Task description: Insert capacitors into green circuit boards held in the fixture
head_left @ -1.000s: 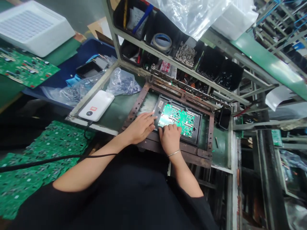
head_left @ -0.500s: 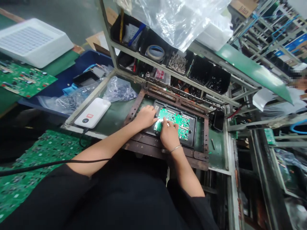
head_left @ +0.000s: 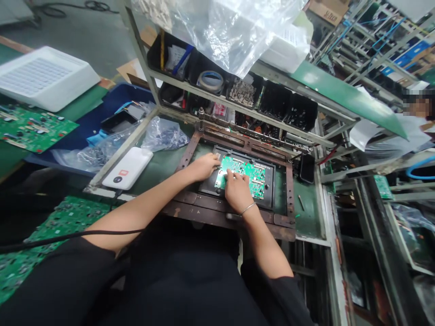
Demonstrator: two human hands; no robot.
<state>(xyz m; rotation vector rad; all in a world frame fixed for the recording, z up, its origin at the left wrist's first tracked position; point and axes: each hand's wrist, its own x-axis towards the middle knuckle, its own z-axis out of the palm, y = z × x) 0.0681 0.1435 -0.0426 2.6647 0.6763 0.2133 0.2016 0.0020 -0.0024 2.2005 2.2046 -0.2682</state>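
A green circuit board point(head_left: 257, 181) lies in a black holder point(head_left: 208, 185), which sits inside a brown metal frame point(head_left: 204, 210) on the bench. My left hand point(head_left: 206, 166) is at the holder's left side, beside the board's upper left corner. Its fingers are drawn together; anything between them is too small to make out. Over the left half of the board is my right hand point(head_left: 238, 190), with its fingers curled and the tips close together at the board's surface. Whatever those tips hold, if anything, is hidden. A bracelet circles the right wrist.
A white power bank point(head_left: 128, 168) and a plastic bag point(head_left: 165, 133) lie left of the frame; a dark phone point(head_left: 306, 168) lies right. Behind stands a rack with black parts bins point(head_left: 274, 100). More circuit boards point(head_left: 37, 129) are at far left. A cable crosses my left forearm.
My left hand has shifted left, its thumb drawing back from the board to the holder's side. My right hand stays over the board, fingertips slightly further left. The whole view has shifted a little.
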